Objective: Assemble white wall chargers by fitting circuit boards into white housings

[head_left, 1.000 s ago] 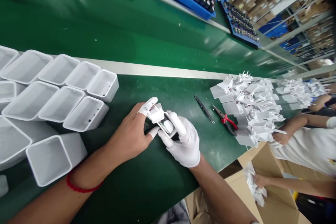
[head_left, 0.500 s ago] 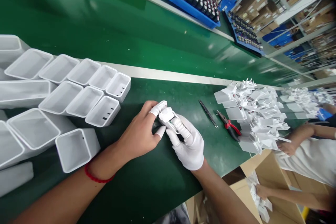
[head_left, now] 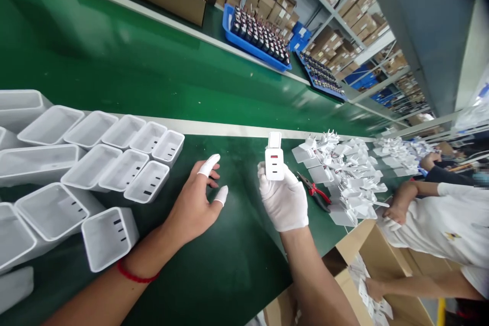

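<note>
My right hand, in a white glove, is closed around a white USB charger. The charger's port face is turned toward me, with one red slot and two dark ones. A white block-like part rises above that face; I cannot tell how it joins. My left hand hovers over the green table, thumb and index finger apart in white finger cots, nothing in it. White open-ended charger housings stand in rows left of it, some with slots in their floors. Red-handled pliers lie right of the gloved hand.
Many white charger pieces are heaped at the right. A blue tray of dark components sits on the ledge behind. Beside the table, a co-worker's hand reaches into a cardboard box.
My left hand has let go of the charger and moved left. The right hand has turned the charger so its port face shows. The camera view has shifted too.
</note>
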Demonstrator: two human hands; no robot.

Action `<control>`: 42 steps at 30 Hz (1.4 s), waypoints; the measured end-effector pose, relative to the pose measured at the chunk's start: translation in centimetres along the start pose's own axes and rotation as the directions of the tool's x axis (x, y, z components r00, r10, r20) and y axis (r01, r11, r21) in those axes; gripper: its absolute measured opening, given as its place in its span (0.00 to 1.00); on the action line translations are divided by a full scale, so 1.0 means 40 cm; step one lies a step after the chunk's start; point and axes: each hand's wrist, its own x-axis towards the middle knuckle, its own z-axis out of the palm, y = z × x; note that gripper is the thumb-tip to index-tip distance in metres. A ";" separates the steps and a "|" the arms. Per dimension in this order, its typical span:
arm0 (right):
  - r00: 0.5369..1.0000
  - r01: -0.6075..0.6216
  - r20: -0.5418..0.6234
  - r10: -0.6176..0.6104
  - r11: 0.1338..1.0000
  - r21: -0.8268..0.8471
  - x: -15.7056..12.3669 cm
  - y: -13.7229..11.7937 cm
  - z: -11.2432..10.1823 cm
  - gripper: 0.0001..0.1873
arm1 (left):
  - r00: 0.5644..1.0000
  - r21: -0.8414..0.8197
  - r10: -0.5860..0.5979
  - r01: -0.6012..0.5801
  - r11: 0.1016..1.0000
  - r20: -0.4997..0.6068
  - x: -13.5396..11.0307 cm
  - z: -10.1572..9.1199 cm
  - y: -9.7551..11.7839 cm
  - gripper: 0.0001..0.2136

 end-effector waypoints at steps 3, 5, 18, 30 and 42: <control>0.998 -0.011 0.054 0.013 0.999 -0.040 0.005 0.003 -0.012 0.14 | 0.999 0.037 0.047 -0.046 0.998 -0.010 -0.005 0.001 -0.005 0.24; 0.995 -0.035 0.090 0.038 0.999 -0.040 0.009 0.006 -0.020 0.14 | 0.998 0.063 0.066 -0.065 0.996 -0.014 -0.007 0.001 -0.010 0.22; 0.952 0.305 0.148 -0.269 0.781 -0.545 0.145 -0.001 0.025 0.31 | 1.000 0.232 0.018 -0.023 0.972 0.024 0.024 -0.013 -0.011 0.19; 0.867 0.374 0.277 -0.414 0.175 -0.911 0.488 -0.021 0.256 0.29 | 0.999 0.202 -0.002 -0.005 0.979 0.035 0.015 -0.006 -0.071 0.21; 0.766 0.163 0.184 -0.616 -0.092 -0.982 0.378 -0.065 0.062 0.32 | 0.995 0.208 -0.044 0.023 0.978 0.093 0.030 -0.018 -0.062 0.18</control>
